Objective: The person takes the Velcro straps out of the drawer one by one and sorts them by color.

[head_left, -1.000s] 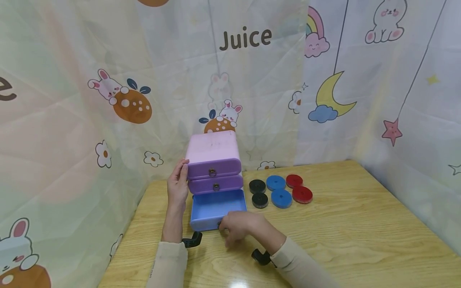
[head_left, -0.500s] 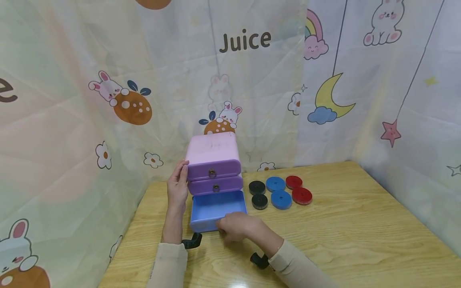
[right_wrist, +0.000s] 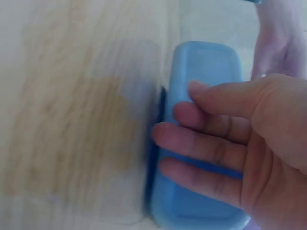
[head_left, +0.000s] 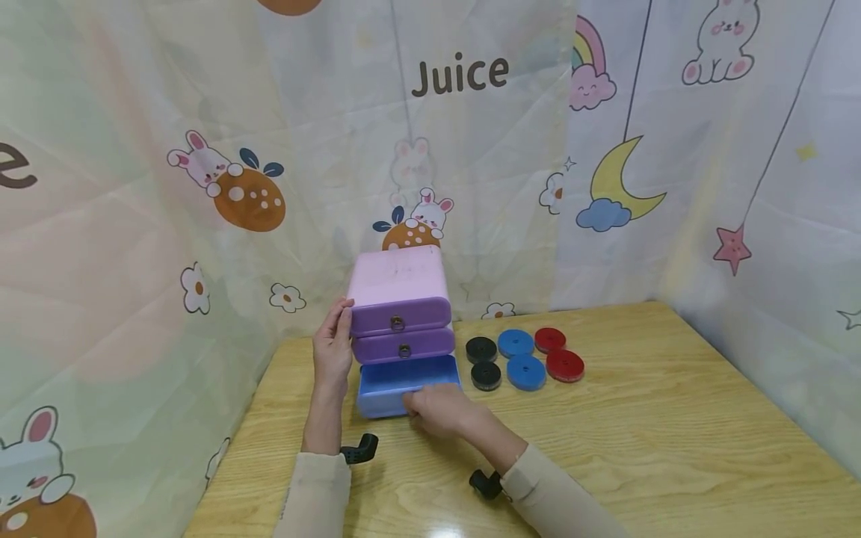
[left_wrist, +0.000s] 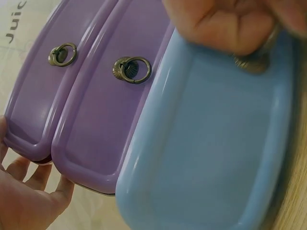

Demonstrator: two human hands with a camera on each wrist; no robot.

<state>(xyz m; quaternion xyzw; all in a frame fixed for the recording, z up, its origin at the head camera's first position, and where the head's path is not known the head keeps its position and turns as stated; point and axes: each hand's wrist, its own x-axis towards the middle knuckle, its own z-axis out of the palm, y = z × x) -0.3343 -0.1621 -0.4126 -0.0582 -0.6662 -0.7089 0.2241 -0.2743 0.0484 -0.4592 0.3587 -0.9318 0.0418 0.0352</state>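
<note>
A small chest with a pink body (head_left: 400,273) and two purple drawers (head_left: 401,316) stands on the table. Its bottom blue drawer (head_left: 382,404) is partly pulled out, and its inside shows bare. My left hand (head_left: 332,347) rests against the chest's left side, fingertips at the purple drawer edges in the left wrist view. My right hand (head_left: 440,409) touches the blue drawer's front near its ring pull (left_wrist: 254,62). In the right wrist view, the fingers (right_wrist: 201,143) extend across that blue front; the hand hides the pull there.
Right of the chest lie two black discs (head_left: 486,376), two blue discs (head_left: 526,371) and two red discs (head_left: 565,365) on the wooden table (head_left: 639,433). A printed cloth (head_left: 323,187) hangs behind and along the sides.
The blue drawer has slid partway back toward the chest, with my right hand moving along at its front. My left hand stays at the chest's side, and the discs keep their places.
</note>
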